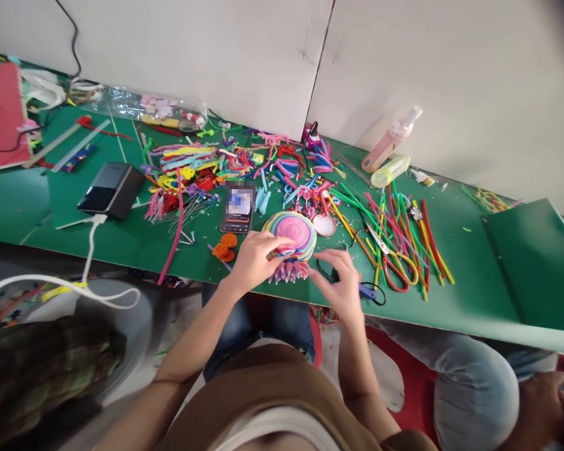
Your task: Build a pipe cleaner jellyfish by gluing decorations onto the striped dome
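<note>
A round coiled disc of pink, yellow and blue pipe cleaners (295, 233), with a purple fringe hanging below it, sits at the near edge of the green table (474, 294). My left hand (256, 258) grips the disc's left rim with curled fingers. My right hand (338, 283) hovers just right of the fringe, fingers spread and slightly blurred, holding nothing I can make out. A black cord (371, 294) lies under that hand.
Loose pipe cleaners in many colours (404, 244) cover the table's middle and right. A phone (237, 210), orange discs (224, 247), a black power bank (113, 190), a pink spray bottle (390, 141) and scissors (378, 241) lie around. Another person's knee and hand (540, 394) show at lower right.
</note>
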A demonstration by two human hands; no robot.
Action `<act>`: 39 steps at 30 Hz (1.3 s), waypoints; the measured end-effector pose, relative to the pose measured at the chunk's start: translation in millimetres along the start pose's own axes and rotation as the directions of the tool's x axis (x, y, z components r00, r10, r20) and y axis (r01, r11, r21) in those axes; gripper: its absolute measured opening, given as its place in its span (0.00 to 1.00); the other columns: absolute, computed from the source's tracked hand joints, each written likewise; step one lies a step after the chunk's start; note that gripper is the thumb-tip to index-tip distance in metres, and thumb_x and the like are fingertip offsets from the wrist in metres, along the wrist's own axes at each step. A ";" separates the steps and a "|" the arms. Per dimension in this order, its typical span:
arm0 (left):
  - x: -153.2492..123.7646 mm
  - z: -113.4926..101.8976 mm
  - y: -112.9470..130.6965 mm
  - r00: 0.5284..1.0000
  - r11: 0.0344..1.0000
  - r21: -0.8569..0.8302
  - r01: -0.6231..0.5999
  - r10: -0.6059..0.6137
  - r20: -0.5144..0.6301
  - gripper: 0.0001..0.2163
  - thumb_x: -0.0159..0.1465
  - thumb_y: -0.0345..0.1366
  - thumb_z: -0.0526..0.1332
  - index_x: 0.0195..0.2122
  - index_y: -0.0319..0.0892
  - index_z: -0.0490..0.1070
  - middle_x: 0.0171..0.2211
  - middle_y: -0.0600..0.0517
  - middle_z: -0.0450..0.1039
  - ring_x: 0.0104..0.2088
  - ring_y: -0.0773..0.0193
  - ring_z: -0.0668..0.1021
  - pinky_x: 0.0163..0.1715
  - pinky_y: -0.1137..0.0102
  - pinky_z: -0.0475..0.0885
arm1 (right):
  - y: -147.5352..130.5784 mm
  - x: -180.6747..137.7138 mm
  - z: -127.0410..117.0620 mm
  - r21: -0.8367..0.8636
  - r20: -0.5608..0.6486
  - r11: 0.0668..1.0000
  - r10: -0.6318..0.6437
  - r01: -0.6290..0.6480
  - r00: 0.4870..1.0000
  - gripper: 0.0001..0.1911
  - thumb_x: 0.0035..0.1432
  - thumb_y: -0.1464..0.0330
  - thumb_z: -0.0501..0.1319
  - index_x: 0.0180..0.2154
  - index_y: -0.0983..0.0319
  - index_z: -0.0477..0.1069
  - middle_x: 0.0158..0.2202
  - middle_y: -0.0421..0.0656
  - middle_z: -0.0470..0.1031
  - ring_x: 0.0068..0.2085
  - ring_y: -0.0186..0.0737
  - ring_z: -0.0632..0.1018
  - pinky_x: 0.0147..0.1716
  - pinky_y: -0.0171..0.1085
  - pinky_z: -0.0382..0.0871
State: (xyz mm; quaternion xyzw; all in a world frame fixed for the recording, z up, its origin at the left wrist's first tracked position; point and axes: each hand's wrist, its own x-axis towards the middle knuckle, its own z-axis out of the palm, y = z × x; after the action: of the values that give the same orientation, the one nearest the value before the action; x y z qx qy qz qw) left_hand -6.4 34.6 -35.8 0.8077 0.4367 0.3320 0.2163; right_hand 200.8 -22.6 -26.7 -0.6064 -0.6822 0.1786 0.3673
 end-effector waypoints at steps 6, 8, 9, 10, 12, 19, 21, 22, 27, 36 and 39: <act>0.3 -1.9 -3.1 0.999 0.999 -0.006 -0.040 0.041 0.016 0.07 0.64 0.33 0.61 0.40 0.45 0.78 0.34 0.50 0.78 0.38 0.60 0.76 0.41 0.63 0.67 | 0.2 20.2 45.9 0.133 0.060 0.988 -0.089 0.080 0.994 0.10 0.58 0.62 0.64 0.42 0.54 0.77 0.45 0.44 0.75 0.48 0.45 0.73 0.50 0.46 0.68; -0.1 -2.6 -5.3 0.999 0.999 -0.013 -0.053 0.053 0.008 0.07 0.64 0.34 0.60 0.38 0.45 0.78 0.36 0.49 0.77 0.40 0.59 0.75 0.42 0.63 0.68 | 1.8 22.2 48.2 0.148 0.080 0.986 -0.092 0.079 0.993 0.08 0.58 0.63 0.64 0.41 0.53 0.78 0.43 0.44 0.76 0.47 0.45 0.74 0.49 0.46 0.68; -0.4 -2.9 -6.4 0.999 0.999 -0.011 -0.051 0.051 0.002 0.07 0.64 0.34 0.60 0.38 0.46 0.79 0.37 0.49 0.76 0.40 0.59 0.74 0.42 0.63 0.69 | 1.8 22.7 48.2 0.153 0.089 0.985 -0.090 0.075 0.992 0.08 0.59 0.63 0.63 0.40 0.53 0.78 0.42 0.43 0.76 0.46 0.44 0.74 0.48 0.46 0.69; -0.5 -3.0 -7.4 0.999 0.999 -0.004 -0.047 0.047 -0.003 0.07 0.64 0.35 0.60 0.38 0.46 0.79 0.36 0.49 0.75 0.40 0.59 0.73 0.41 0.63 0.69 | 1.4 23.1 48.0 0.157 0.096 0.985 -0.088 0.072 0.991 0.07 0.59 0.63 0.63 0.39 0.54 0.79 0.41 0.43 0.77 0.45 0.44 0.74 0.48 0.46 0.69; -0.7 -2.6 -8.9 0.999 0.999 0.003 -0.038 0.038 -0.009 0.07 0.64 0.34 0.60 0.38 0.46 0.79 0.35 0.49 0.74 0.39 0.59 0.73 0.41 0.63 0.68 | 0.4 23.6 47.8 0.163 0.096 0.984 -0.084 0.068 0.992 0.07 0.59 0.64 0.63 0.39 0.54 0.79 0.41 0.43 0.77 0.45 0.43 0.75 0.47 0.45 0.69; 0.1 2.1 -9.3 0.999 0.997 -0.071 0.015 -0.018 -0.036 0.05 0.63 0.34 0.62 0.34 0.45 0.79 0.37 0.49 0.74 0.41 0.58 0.72 0.45 0.61 0.68 | 1.3 27.7 51.4 0.212 0.089 0.976 -0.061 0.041 0.994 0.06 0.58 0.65 0.63 0.38 0.55 0.79 0.41 0.44 0.76 0.45 0.43 0.74 0.48 0.44 0.68; 0.4 3.5 -8.8 0.999 0.995 -0.092 0.030 -0.032 -0.028 0.06 0.63 0.34 0.61 0.35 0.46 0.79 0.38 0.49 0.74 0.42 0.58 0.73 0.46 0.61 0.68 | 1.5 29.2 51.5 0.206 0.100 0.978 -0.050 0.028 0.994 0.06 0.59 0.65 0.63 0.37 0.55 0.79 0.40 0.44 0.76 0.44 0.43 0.74 0.48 0.45 0.68; 0.5 4.0 -8.4 0.999 0.994 -0.104 0.034 -0.036 -0.018 0.06 0.63 0.34 0.61 0.35 0.46 0.79 0.38 0.49 0.74 0.42 0.58 0.73 0.46 0.61 0.68 | 1.6 29.8 51.4 0.205 0.107 0.978 -0.049 0.026 0.993 0.06 0.59 0.65 0.63 0.37 0.55 0.79 0.40 0.44 0.76 0.44 0.43 0.73 0.48 0.45 0.68; 1.0 5.2 -4.8 0.997 0.990 -0.122 0.074 -0.072 0.015 0.06 0.64 0.36 0.61 0.39 0.45 0.77 0.37 0.50 0.78 0.41 0.58 0.75 0.44 0.61 0.67 | 3.5 30.6 53.4 0.193 0.101 0.981 -0.054 0.034 0.993 0.05 0.59 0.65 0.62 0.33 0.56 0.77 0.39 0.43 0.75 0.44 0.43 0.73 0.48 0.45 0.66; 5.6 6.1 -6.4 0.990 0.991 -0.008 0.135 -0.135 0.037 0.07 0.63 0.35 0.61 0.42 0.41 0.73 0.38 0.48 0.78 0.41 0.56 0.77 0.42 0.62 0.66 | 2.1 27.9 47.2 0.061 0.114 0.997 -0.051 0.044 0.992 0.06 0.59 0.64 0.62 0.38 0.57 0.76 0.46 0.45 0.74 0.49 0.46 0.72 0.52 0.48 0.65; 8.3 6.1 -10.4 0.992 0.993 0.000 0.120 -0.119 0.045 0.08 0.64 0.38 0.60 0.39 0.40 0.73 0.37 0.47 0.77 0.41 0.55 0.77 0.41 0.63 0.68 | 4.5 20.7 28.5 0.087 0.032 0.996 -0.027 0.024 0.999 0.13 0.61 0.64 0.60 0.48 0.56 0.73 0.50 0.46 0.73 0.52 0.45 0.72 0.54 0.47 0.66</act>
State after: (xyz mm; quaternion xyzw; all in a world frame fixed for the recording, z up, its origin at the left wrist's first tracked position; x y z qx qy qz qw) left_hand -4.5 46.7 -43.7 0.7871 0.4788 0.3007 0.2468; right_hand 183.6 3.9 -42.9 -0.5781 -0.6876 0.2133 0.3841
